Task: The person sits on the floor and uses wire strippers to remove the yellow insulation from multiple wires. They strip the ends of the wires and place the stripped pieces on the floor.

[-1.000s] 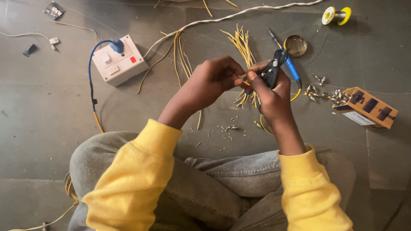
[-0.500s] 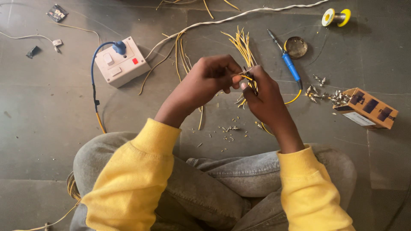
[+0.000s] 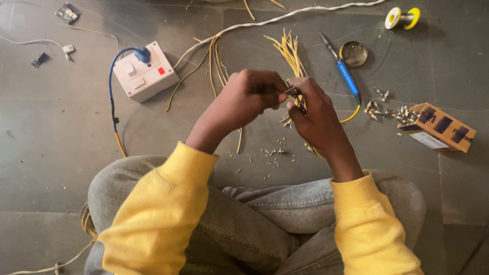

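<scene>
The left hand (image 3: pixel 249 97) and the right hand (image 3: pixel 313 109) meet fingertip to fingertip above the grey floor (image 3: pixel 51 132), both curled closed around one small piece held between them. That piece is a small metal connector on a short yellow wire (image 3: pixel 292 92); it sits in the pinch where the left thumb and forefinger come up against the right fingers, and most of it is hidden by them. Whether the right palm also holds a tool cannot be told.

Just beyond the pinch lies a loose bundle of thin yellow wires (image 3: pixel 290 51), fanned on the floor and passing under the hands. Right of the grip lies a blue-handled soldering iron (image 3: pixel 346 75), its tip near a round metal tin (image 3: pixel 353 53). Further right, a scatter of small metal connectors (image 3: pixel 379 106) spills beside a brown cardboard box (image 3: pixel 442 127). Left of the grip stands a white switch-and-socket box (image 3: pixel 144 72) with a blue plug in it. Directly below the hands, tiny wire offcuts (image 3: pixel 272 153) dot the floor.
</scene>
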